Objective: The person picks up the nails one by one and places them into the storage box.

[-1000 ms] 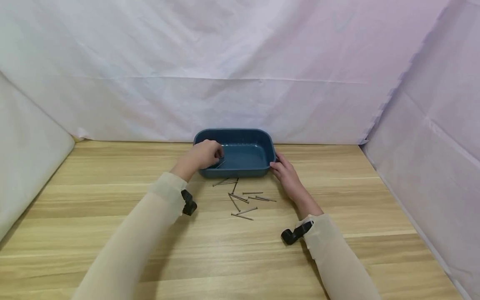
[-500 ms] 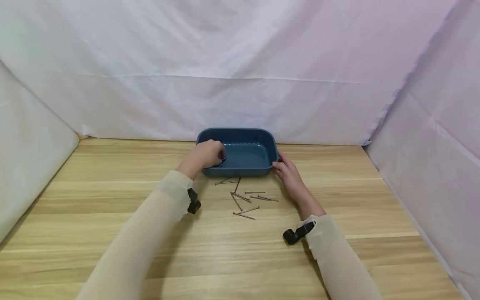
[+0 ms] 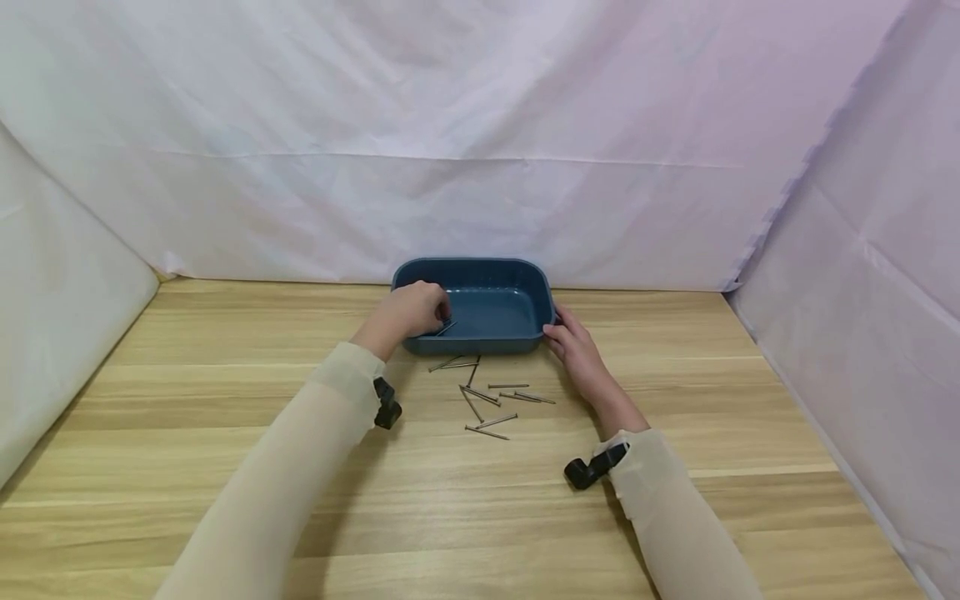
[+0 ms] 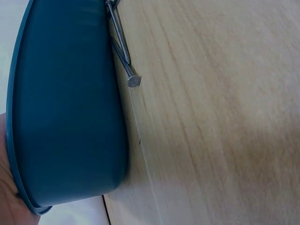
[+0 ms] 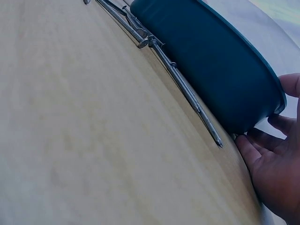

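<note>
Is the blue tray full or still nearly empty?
Nearly empty: the blue tray shows bare floor; the left hand pinches one nail over it.

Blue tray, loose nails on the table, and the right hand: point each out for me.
blue tray [image 3: 495,309], head view, bare inner floor.
loose nails [image 3: 487,395], head view, middle of the scatter.
right hand [image 3: 576,348], head view, back of the hand beside the tray's right end.
</note>
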